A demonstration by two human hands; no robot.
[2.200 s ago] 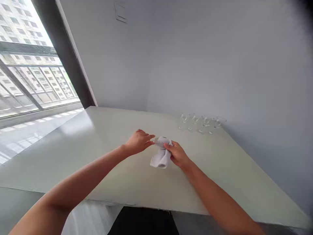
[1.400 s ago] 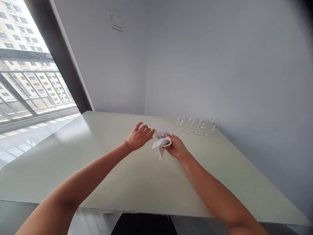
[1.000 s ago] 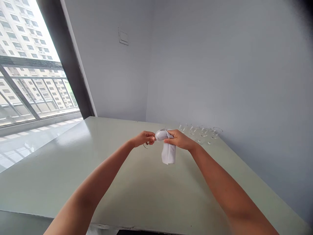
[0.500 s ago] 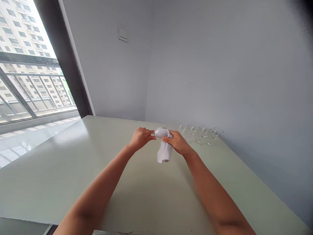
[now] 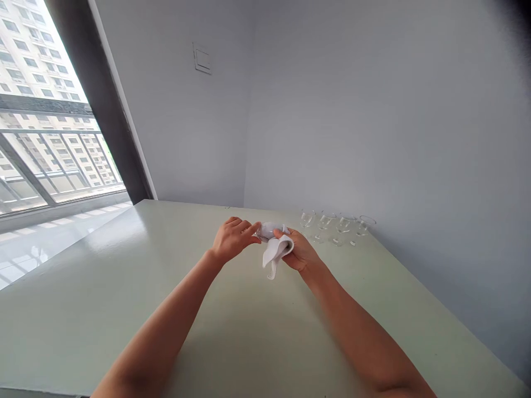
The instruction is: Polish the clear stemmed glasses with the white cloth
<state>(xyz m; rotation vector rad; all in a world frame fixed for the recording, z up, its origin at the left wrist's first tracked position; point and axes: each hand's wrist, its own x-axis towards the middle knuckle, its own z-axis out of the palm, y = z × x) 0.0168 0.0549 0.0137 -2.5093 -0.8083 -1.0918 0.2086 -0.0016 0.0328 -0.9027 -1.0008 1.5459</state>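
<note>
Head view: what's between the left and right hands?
The head view shows a white cloth between the left hand and right hand, bunched around what looks like a glass, mostly hidden.

Four glasses (image 5: 334, 226) stand in a row at the far edge of the tabletop (image 5: 124, 276), behind and to the right of the cloth (image 5: 276, 250). The cloth sits between the left hand (image 5: 233, 239) and the right hand (image 5: 297, 251), over the tabletop's middle. The wall (image 5: 373, 110) runs behind the glasses and along the right side; the window (image 5: 53, 127) lies left.
</note>
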